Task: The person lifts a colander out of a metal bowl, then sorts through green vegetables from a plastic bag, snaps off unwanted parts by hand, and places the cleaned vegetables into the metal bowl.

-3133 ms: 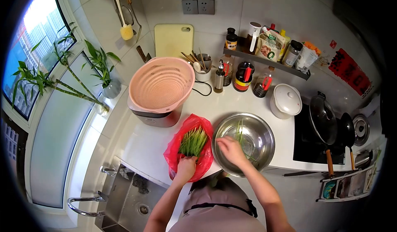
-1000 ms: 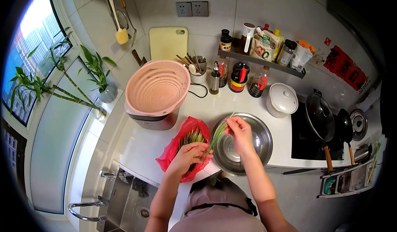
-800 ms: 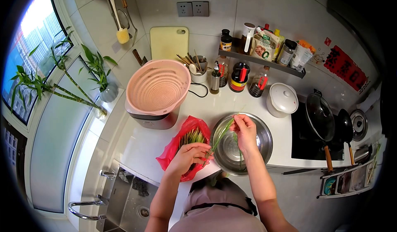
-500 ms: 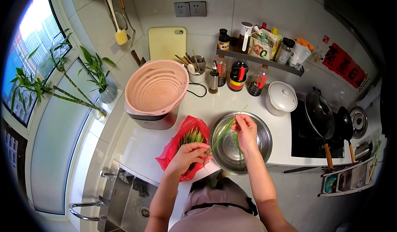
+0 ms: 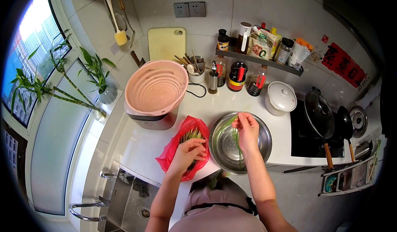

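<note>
A metal bowl (image 5: 260,155) stands on the white counter, with my right hand (image 5: 247,129) above it. Thin green stalks (image 5: 235,138) are pinched in that hand and hang down over the bowl. To its left lies an open red plastic bag (image 5: 167,153), holding a bunch of green and yellowish stalks (image 5: 192,133). My left hand (image 5: 191,152) is over the bag, its fingers curled and close together; whether anything thin is between them is too small to tell.
A pink colander (image 5: 155,87) sits on a grey appliance behind the bag. Bottles (image 5: 236,77) and a white lidded pot (image 5: 281,99) stand behind the bowl. At the right is a stove (image 5: 302,137) with pans; a sink (image 5: 132,203) lies lower left.
My left hand has left the bag's stalks and later drawn back from the green stalks to above the bag. My right hand has risen over the bowl, now pinching stalks.
</note>
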`<state>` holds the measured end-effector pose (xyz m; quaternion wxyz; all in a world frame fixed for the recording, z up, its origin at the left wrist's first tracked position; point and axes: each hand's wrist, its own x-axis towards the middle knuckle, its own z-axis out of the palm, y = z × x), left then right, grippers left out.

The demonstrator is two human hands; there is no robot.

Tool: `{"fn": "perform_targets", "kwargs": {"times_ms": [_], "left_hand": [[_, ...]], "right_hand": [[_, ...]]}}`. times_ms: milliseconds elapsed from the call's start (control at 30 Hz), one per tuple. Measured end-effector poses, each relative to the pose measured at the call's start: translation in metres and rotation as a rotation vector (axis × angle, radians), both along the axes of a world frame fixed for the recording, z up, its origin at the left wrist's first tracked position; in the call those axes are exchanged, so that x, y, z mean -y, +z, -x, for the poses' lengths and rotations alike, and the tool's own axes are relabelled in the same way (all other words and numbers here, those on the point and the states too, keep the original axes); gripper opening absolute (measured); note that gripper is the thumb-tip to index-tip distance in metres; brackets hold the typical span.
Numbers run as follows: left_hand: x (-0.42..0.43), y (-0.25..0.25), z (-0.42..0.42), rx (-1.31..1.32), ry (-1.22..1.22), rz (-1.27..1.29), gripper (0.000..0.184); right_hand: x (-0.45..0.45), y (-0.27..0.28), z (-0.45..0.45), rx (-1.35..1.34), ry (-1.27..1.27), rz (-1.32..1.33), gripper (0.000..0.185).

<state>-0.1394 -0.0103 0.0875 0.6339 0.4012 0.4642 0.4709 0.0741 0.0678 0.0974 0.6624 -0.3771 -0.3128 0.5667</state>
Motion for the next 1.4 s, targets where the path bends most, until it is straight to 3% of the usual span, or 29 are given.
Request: {"fn": "perform_targets", "kwargs": {"times_ms": [67, 133, 167, 233, 367, 567, 800, 900, 967, 1100, 1167, 1300, 1400], "left_hand": [[-0.002, -0.009, 0.001, -0.017, 0.062, -0.004, 0.014], [-0.007, -0.049, 0.012, -0.606, 0.218, -0.428, 0.014], [-0.005, -0.068, 0.018, -0.604, 0.217, -0.431, 0.014], [0.003, -0.095, 0.025, -1.284, -0.083, -0.281, 0.012], [0.026, -0.117, 0.016, -1.530, -0.044, -0.329, 0.006], [0.040, -0.125, 0.016, -1.484, 0.057, -0.591, 0.021], [0.041, -0.105, 0.013, -1.391, 0.019, -0.423, 0.013], [0.037, -0.085, 0.010, -1.342, 0.116, -0.371, 0.016], [0.029, -0.075, 0.011, -1.226, 0.221, -0.493, 0.014], [0.018, -0.001, -0.013, -0.931, 0.282, -0.596, 0.014], [0.009, 0.017, -0.027, -0.753, 0.312, -0.714, 0.025], [-0.016, 0.016, -0.048, -0.597, 0.345, -0.609, 0.033], [-0.025, 0.006, -0.055, -0.521, 0.313, -0.601, 0.025]], "right_hand": [[-0.001, 0.003, -0.002, -0.023, -0.024, 0.003, 0.011], [-0.002, 0.006, -0.004, -0.032, -0.035, 0.005, 0.012], [-0.002, 0.007, -0.006, -0.040, -0.046, 0.006, 0.012], [-0.004, 0.012, -0.008, -0.076, -0.051, 0.005, 0.012], [-0.009, 0.019, -0.010, -0.221, -0.062, 0.035, 0.012], [-0.016, 0.024, -0.009, -0.344, -0.002, 0.016, 0.010], [-0.013, 0.025, -0.003, -0.358, 0.020, -0.004, 0.010], [-0.009, 0.025, -0.001, -0.347, 0.023, -0.001, 0.011], [-0.005, 0.027, 0.001, -0.349, 0.020, 0.003, 0.011], [0.003, 0.028, 0.011, -0.359, 0.036, 0.011, 0.011], [0.005, 0.028, 0.016, -0.382, 0.035, 0.021, 0.011], [0.013, 0.025, 0.023, -0.406, 0.055, 0.010, 0.010], [0.015, 0.023, 0.021, -0.416, 0.053, 0.022, 0.010]]}}
